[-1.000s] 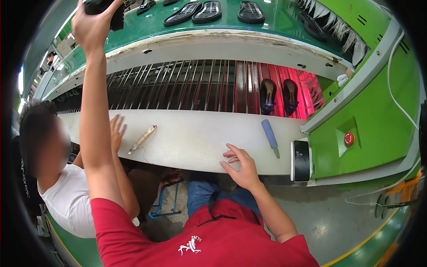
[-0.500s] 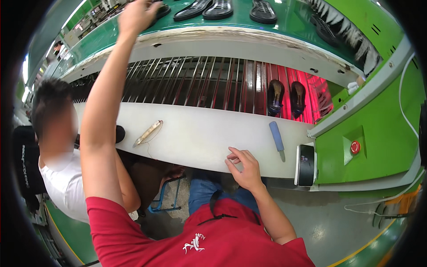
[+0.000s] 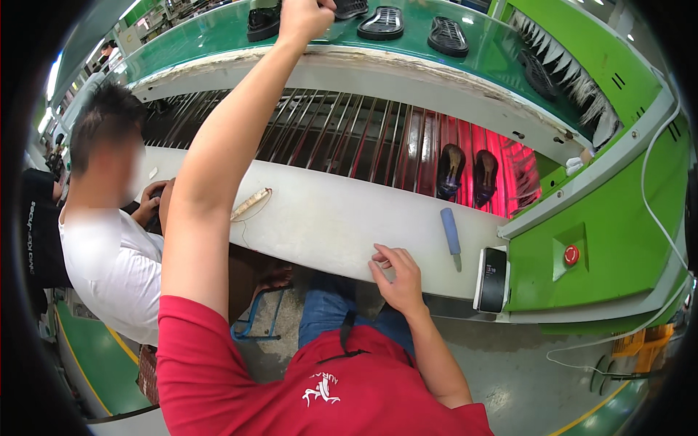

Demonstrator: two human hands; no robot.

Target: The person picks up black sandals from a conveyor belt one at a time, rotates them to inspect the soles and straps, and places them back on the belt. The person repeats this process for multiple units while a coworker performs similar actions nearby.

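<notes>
My left hand is raised to the upper green conveyor belt, its fingers curled shut, just right of a black shoe standing on the belt. The hand's top is cut off by the picture's edge, and I see nothing inside it. My right hand lies flat on the front edge of the white bench, fingers apart and holding nothing. A blue-handled tool lies on the bench a little to its right.
Two dark shoes sit on the red-lit roller track behind the bench. Black soles lie on the upper belt. A wooden-handled brush, a black phone, a green housing with a red button. A co-worker in white sits left.
My left hand, which held a black shoe a second ago, has swung right along the upper belt; the shoe now stands on the belt. My right hand has stayed on the bench edge.
</notes>
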